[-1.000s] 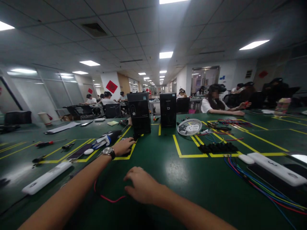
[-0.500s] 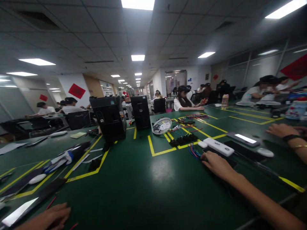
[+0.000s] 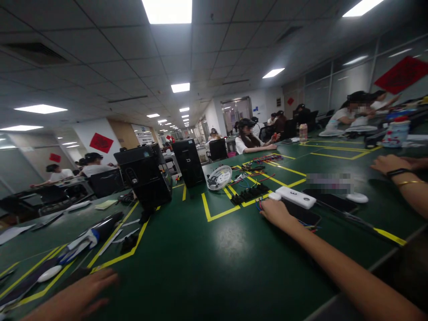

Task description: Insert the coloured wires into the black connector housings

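Note:
My right hand (image 3: 277,213) is closed over a bundle of thin coloured wires (image 3: 257,203). Some wire ends poke out past the fingertips, and others show behind the hand near a dark phone (image 3: 306,213). Just beyond the fingers lie a white power strip-like block (image 3: 296,197) and a small white oval piece (image 3: 274,196). At the lower left, my left hand (image 3: 87,292) is somewhat blurred, its fingers apart and holding nothing visible. It hovers over or rests on the green table (image 3: 174,267), close to a dark flat strip (image 3: 75,276).
Two black computer towers (image 3: 143,176) stand at the back. A white basket (image 3: 220,178) and a row of black connectors (image 3: 250,194) lie mid-table by yellow tape lines (image 3: 222,215). Another person's hand (image 3: 391,165) is at the right. A blue-and-white bottle (image 3: 396,132) stands behind it.
My right hand has closed over the wires, which stuck out further before. My left hand has moved up and right, its fingers spreading. The view has shifted and tilted slightly.

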Available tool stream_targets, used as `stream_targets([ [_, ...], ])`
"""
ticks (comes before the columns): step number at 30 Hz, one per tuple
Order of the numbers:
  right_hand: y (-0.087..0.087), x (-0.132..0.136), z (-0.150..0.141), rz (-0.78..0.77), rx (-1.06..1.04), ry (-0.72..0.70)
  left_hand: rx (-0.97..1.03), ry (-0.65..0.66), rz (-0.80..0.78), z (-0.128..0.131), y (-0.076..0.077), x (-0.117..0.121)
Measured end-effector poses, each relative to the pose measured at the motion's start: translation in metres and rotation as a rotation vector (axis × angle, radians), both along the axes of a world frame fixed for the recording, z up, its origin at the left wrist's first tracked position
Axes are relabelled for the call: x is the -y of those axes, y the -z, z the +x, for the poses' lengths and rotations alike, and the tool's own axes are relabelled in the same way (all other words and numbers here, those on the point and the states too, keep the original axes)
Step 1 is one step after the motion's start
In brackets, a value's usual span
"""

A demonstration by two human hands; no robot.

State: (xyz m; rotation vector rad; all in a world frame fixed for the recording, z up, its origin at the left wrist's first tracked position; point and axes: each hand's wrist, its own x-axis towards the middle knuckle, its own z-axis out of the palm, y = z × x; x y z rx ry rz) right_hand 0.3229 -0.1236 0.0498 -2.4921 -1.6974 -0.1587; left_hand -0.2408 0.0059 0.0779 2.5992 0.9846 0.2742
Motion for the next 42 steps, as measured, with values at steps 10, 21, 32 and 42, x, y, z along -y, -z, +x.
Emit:
stream_targets([
  [10,0.014,-0.016,-0.002,-0.014,0.006,0.076,0.224,0.088,0.05,0.348,0.044,-0.047],
  [21,0.02,-0.01,0.003,-0.014,0.015,0.131,0.291,-0.038,0.039,0.446,0.079,-0.062],
  [32,0.004,-0.005,0.02,0.403,-0.177,0.063,0.752,-0.075,-0.552,0.294,0.075,-0.009],
  [42,-0.06,-0.015,-0.104,0.724,-0.444,-0.329,1.102,-0.326,-0.56,0.204,0.067,-0.006],
])
